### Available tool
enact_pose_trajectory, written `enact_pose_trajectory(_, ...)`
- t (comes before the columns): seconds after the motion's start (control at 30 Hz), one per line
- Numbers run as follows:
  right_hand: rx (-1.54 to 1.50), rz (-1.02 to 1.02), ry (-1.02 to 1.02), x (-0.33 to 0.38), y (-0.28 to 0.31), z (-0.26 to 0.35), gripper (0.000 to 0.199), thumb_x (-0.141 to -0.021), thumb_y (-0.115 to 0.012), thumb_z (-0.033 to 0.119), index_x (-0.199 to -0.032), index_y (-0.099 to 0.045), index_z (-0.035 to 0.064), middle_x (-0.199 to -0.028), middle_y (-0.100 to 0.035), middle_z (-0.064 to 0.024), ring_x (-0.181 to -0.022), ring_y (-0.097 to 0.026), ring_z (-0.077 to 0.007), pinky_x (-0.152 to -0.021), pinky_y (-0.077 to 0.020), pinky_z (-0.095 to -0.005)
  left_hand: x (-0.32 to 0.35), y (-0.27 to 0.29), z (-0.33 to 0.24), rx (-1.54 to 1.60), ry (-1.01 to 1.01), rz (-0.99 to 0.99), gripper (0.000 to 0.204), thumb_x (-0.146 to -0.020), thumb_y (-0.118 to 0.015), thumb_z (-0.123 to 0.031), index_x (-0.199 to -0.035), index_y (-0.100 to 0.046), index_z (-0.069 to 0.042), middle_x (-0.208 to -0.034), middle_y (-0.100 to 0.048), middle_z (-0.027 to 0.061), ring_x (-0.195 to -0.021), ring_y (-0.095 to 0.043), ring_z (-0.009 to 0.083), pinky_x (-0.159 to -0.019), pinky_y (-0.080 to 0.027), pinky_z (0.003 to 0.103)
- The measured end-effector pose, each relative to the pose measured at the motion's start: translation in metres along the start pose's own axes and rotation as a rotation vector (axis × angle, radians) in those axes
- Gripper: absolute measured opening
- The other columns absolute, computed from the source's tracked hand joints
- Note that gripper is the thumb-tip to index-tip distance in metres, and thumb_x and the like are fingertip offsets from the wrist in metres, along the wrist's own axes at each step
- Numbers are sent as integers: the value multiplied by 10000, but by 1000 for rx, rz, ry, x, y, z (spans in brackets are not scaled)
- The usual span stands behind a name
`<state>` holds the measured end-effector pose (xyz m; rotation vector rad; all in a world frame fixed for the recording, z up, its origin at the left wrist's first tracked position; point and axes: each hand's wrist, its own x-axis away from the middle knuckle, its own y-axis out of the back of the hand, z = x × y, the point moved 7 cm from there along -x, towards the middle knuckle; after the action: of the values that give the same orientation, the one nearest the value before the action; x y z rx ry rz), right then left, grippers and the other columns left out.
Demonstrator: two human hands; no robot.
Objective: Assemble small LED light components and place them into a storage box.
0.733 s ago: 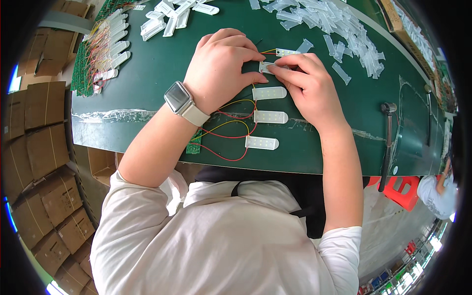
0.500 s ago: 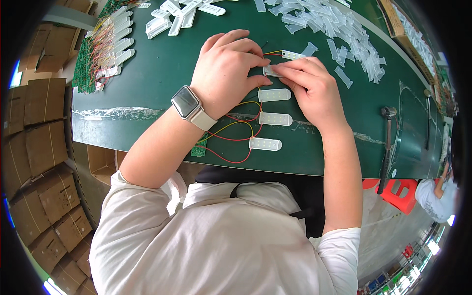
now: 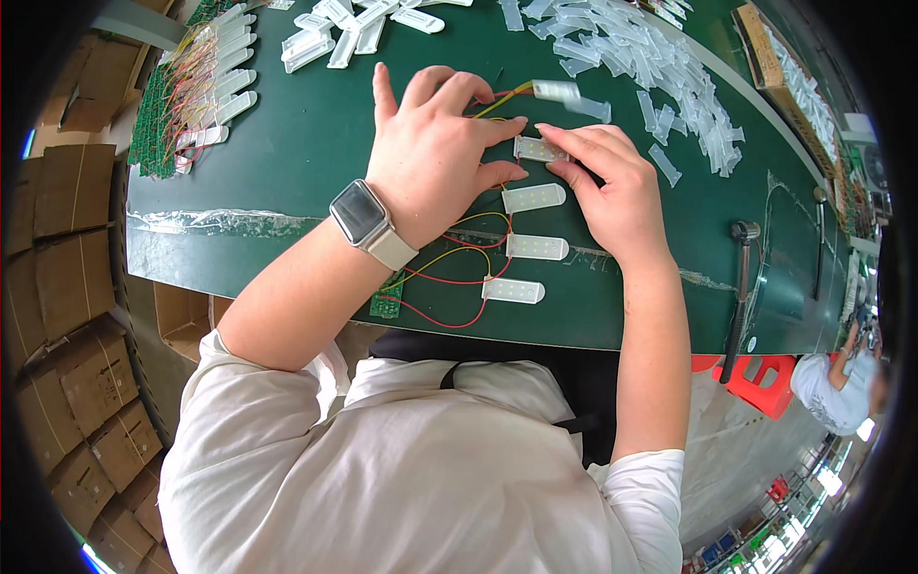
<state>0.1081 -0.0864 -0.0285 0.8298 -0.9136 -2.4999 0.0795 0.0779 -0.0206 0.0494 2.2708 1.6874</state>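
Note:
My right hand [image 3: 612,177] pinches a small white LED light board [image 3: 537,148] between thumb and fingertips at its right end. At the board's left end, my left hand [image 3: 430,134] is open, thumb and index finger apart on either side of it. Beyond them lies another LED board [image 3: 555,90], blurred, with a clear plastic cover [image 3: 590,107] at its right. Its yellow and red wires run toward my left fingers. Closer to me, a column of white-housed LED lights [image 3: 537,247] lies on the table, wired to a green circuit board [image 3: 385,304].
Loose clear covers [image 3: 660,77] are heaped at the far right, white housings [image 3: 359,29] at the far middle. Wired lights with green boards [image 3: 158,134] line the far left. A black-handled tool [image 3: 741,297] lies right, near a red stool [image 3: 760,383]. Cartons [image 3: 72,277] are stacked left.
The far LED board and clear cover have shifted and are blurred. My left fingers have spread away from the middle board, which shows more between my hands. The view has moved slightly.

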Motion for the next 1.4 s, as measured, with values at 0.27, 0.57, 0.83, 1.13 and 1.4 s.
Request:
enact_pose_trajectory(0.27, 15, 5, 13, 1, -1, 0, 377, -805, -781, 40, -1168, -756, 139, -985, -733, -56, -925, -650, -235, -795, -557, -353, 1, -2, 9, 9, 36, -22, 479, -723, -844, -505, -1182, -764, -395, -1499, -522, 12, -1459, -340, 369, -1166, -122, 744)
enact_pose_trajectory(0.57, 42, 11, 35, 0, 1, 3, 361, -805, -794, 71, -1159, -759, 128, -1038, -738, -56, -965, -652, -248, -844, -547, -354, -2, -11, 17, 70, 44, 30, 508, -721, -843, -538, -1208, -741, -434, -1631, -379, 0, -1548, -180, 390, -1182, -80, 733)
enact_pose_trajectory(0.83, 103, -131, -276, -9, 55, -9, 268, -886, -771, 144, -1153, -770, 121, -1069, -745, -70, -940, -687, -201, -789, -538, -317, 0, -7, 17, 65, 31, 17, 513, -728, -833, -550, -1219, -734, -438, -1648, -345, -16, -1552, -178, 373, -1188, -74, 724)
enact_pose_trajectory(1.13, 319, 96, -438, -42, 13, -26, 367, -820, -812, 149, -1178, -744, 102, -1032, -739, -102, -858, -705, -228, -814, -571, -352, -1, -8, 15, 75, 28, 18, 511, -736, -821, -560, -1226, -728, -447, -1651, -339, -8, -1552, -182, 370, -1186, -85, 726)
enact_pose_trajectory(1.4, 160, 241, -589, -36, 18, -31, 367, -842, -781, 123, -1205, -728, 107, -850, -713, -47, -775, -677, -161, -739, -557, -314, 1, -10, 16, 57, 20, 27, 519, -764, -802, -562, -1263, -703, -458, -1655, -328, -3, -1552, -187, 359, -1194, -101, 710)
